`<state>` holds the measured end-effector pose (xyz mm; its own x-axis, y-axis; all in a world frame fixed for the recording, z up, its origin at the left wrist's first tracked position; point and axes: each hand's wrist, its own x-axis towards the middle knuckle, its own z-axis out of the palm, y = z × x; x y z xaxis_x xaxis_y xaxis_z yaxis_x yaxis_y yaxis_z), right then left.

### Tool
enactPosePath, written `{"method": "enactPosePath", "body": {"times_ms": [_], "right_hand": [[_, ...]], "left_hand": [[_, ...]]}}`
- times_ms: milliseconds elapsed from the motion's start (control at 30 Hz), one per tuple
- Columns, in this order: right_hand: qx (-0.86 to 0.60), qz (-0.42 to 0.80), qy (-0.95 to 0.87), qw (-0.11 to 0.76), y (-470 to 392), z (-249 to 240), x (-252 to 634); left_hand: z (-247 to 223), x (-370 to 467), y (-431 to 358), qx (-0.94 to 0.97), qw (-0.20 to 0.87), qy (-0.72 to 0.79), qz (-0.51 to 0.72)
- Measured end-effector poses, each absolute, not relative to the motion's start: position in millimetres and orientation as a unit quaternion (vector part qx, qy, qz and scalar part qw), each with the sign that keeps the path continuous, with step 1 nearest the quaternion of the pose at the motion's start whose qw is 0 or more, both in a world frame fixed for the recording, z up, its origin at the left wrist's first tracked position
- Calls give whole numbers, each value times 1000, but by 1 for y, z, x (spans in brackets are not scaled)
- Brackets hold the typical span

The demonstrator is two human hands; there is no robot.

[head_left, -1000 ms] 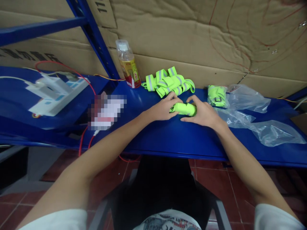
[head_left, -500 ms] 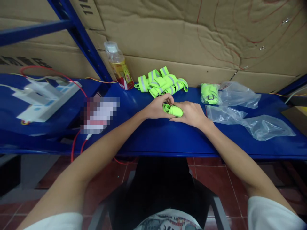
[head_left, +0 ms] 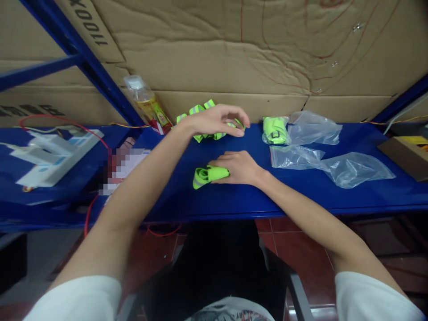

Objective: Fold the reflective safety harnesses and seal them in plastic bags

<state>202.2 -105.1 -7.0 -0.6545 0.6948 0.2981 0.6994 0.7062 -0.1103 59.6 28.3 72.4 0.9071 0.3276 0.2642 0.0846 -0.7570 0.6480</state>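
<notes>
My right hand rests low over the blue table and is closed on a rolled neon-yellow reflective strap. The roll's left end has loosened into a loop with a grey stripe showing. Farther back, my left hand hovers with fingers curved and thumb apart, holding nothing that I can see. Behind and beneath it lies a heap of neon-yellow reflective straps, partly hidden by the hand and wrist. To the right sits a folded strap with a black buckle in a clear bag.
Clear plastic bags lie on the right of the blue table. A drink bottle leans at the back left. Beyond the left forearm are a white power strip and red cable. Cardboard walls the back; a cardboard box stands far right.
My left hand has let go of the rolled strap and risen toward the heap. My right hand has brought the roll nearer and leftward; its end has loosened. The view has shifted somewhat.
</notes>
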Motion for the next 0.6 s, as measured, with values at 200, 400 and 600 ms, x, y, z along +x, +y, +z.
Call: {"method": "enactPosePath", "body": {"times_ms": [200,400,600], "right_hand": [[-249,-71,-950,175,-104,-34,188],[-236,-100,-950,176,-104,-41,182],[-218,-118,-956,158,-106,-42,176]], "left_hand": [[44,160,2,987,39,50,146],[28,168,-16,995,16,53,87],[19,170,-27,990,86,47,105]]}}
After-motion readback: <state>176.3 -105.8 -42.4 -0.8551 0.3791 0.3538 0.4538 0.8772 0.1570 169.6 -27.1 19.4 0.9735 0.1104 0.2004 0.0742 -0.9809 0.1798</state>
